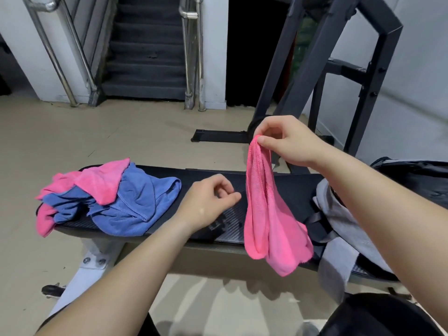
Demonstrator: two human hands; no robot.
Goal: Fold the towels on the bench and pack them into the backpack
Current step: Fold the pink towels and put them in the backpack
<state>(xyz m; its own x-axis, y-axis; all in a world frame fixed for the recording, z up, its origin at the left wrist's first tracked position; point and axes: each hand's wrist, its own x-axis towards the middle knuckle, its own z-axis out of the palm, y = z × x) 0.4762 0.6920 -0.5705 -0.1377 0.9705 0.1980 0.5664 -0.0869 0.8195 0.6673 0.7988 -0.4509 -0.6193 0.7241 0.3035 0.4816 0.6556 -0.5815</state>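
Note:
My right hand [286, 141] pinches the top corner of a pink towel [269, 214], which hangs down over the black bench [213, 180]. To the left of it, my left hand [208, 200] hovers over the bench with loosely curled fingers and holds nothing. At the bench's left end lies a crumpled heap: a blue towel [135, 204] with another pink towel [97, 180] on top of it. A grey and black backpack [339, 219] lies at the bench's right end, partly behind my right forearm.
A black exercise machine frame [322, 57] stands behind the bench on the right. A staircase [145, 49] with metal railings rises at the back. The floor is beige tile. A dark round object [378, 314] sits at the lower right corner.

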